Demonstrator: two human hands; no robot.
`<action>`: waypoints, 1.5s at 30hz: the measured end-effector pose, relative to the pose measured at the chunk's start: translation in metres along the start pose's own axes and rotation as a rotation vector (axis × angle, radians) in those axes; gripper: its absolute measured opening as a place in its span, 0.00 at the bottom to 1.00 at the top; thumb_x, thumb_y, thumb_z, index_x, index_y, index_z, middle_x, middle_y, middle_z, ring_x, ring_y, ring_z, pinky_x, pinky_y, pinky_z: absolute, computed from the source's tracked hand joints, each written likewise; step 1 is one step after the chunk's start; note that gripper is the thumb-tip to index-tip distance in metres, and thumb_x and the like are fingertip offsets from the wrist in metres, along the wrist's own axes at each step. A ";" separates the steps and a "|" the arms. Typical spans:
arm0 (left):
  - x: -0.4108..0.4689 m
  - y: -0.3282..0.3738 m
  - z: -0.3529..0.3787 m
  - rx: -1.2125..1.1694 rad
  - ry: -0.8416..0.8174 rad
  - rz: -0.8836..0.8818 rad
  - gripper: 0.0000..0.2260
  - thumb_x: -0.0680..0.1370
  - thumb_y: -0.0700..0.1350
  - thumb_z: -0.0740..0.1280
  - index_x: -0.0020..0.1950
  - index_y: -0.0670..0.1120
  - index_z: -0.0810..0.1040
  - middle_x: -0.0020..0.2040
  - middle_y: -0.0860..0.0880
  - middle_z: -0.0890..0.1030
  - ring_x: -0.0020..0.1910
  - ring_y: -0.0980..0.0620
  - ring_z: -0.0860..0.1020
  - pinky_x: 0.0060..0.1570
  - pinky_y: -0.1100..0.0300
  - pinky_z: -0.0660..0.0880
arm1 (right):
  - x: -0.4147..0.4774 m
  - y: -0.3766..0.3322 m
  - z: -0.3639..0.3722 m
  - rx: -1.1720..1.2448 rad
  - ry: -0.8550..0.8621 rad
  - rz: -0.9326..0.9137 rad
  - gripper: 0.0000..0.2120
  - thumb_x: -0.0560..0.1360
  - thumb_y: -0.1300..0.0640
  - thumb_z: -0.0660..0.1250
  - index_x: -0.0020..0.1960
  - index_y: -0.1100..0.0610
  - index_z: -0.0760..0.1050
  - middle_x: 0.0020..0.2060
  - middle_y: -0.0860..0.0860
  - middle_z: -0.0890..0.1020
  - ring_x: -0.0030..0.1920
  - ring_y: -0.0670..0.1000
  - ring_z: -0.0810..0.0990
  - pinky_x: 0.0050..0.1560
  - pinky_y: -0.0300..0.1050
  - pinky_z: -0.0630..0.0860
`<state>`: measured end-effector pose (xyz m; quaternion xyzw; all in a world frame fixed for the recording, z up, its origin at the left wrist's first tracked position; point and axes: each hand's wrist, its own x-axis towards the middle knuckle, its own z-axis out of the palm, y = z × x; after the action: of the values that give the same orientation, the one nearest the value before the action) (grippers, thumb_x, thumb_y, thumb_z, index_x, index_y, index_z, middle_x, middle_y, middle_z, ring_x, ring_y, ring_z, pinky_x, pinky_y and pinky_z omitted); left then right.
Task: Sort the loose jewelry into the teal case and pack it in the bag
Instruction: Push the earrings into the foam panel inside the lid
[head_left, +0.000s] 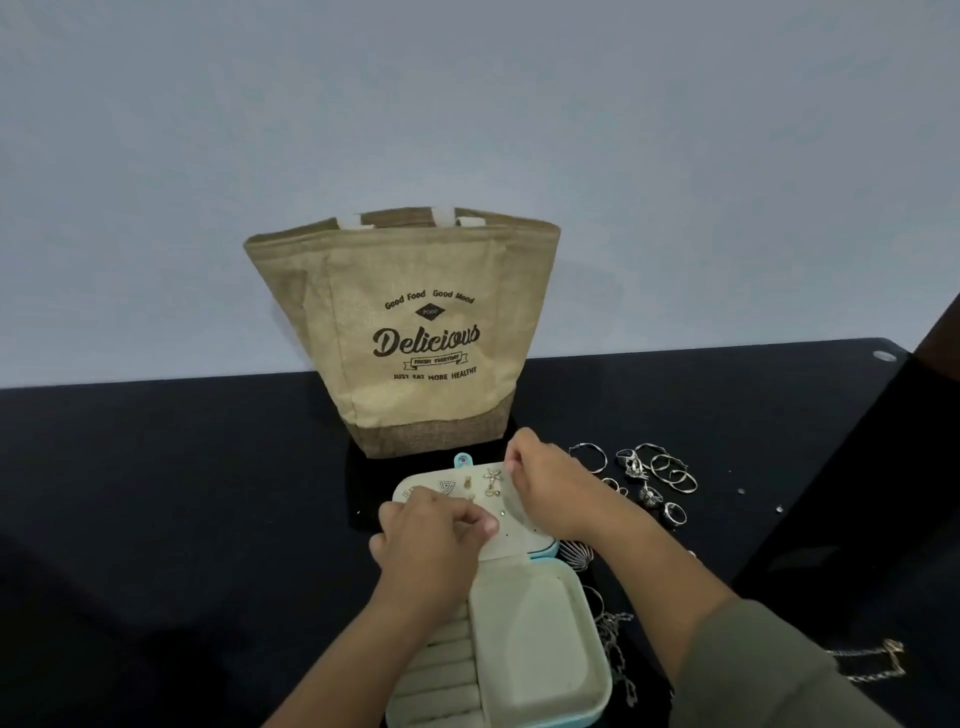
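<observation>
Head view. I am looking down on a glossy black table (156, 493) set against a plain pale wall. The teal case (524, 639) is lying open in the near centre, just in front of the bag (415, 338). It is showing a rounded-corner teal shell, a soft cream lining, padded ring rolls (441, 670) on its left and a smooth square compartment on its right. Its raised lid panel (519, 535) is perforated and is carrying a star-shaped stud (492, 475), a triangular one (447, 487) and a few smaller pieces.

The bag is standing upright behind it: coarse tan jute, flaring towards an open mouth, with a darker woven base band and black "Delicious" lettering.

My left hand (431, 535) is hovering over the panel's near edge, fingers curled and thumb pressing against the forefinger. My right hand (545, 483), coming out of an olive sleeve (779, 665), is bunching its fingertips at the panel's far right corner. I cannot tell whether either hand is pinching a stud.

Thin silver rings and hoops (660, 478) are lying scattered to the right of the case, well apart from the bag. Tangled chains (613, 639) are lying just beside the case's right wall, with a ribbed wire shell piece (569, 553) next to its hinge
</observation>
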<state>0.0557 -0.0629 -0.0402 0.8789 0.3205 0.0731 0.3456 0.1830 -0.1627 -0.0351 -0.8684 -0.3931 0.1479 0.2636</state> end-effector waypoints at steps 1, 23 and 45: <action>0.000 0.000 0.002 0.001 0.003 0.004 0.05 0.77 0.57 0.67 0.43 0.61 0.80 0.54 0.61 0.71 0.55 0.57 0.58 0.56 0.56 0.57 | 0.001 0.001 0.001 0.010 0.007 0.003 0.03 0.81 0.56 0.54 0.51 0.52 0.66 0.41 0.49 0.73 0.46 0.52 0.72 0.44 0.46 0.64; 0.008 -0.012 0.004 0.098 0.182 0.126 0.16 0.70 0.61 0.72 0.55 0.64 0.73 0.55 0.62 0.68 0.57 0.57 0.57 0.55 0.58 0.54 | 0.000 0.007 -0.001 0.086 0.063 -0.056 0.06 0.82 0.55 0.52 0.50 0.54 0.66 0.38 0.50 0.74 0.37 0.47 0.71 0.34 0.42 0.65; 0.043 0.000 -0.017 0.475 0.057 0.294 0.48 0.55 0.75 0.72 0.68 0.53 0.64 0.62 0.55 0.69 0.62 0.52 0.66 0.62 0.53 0.64 | -0.011 0.000 -0.021 0.251 0.208 -0.095 0.05 0.82 0.51 0.56 0.49 0.49 0.68 0.50 0.47 0.81 0.50 0.49 0.80 0.50 0.51 0.78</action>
<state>0.0838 -0.0267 -0.0315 0.9699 0.2074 0.0701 0.1062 0.1852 -0.1784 -0.0171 -0.8196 -0.3829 0.0927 0.4160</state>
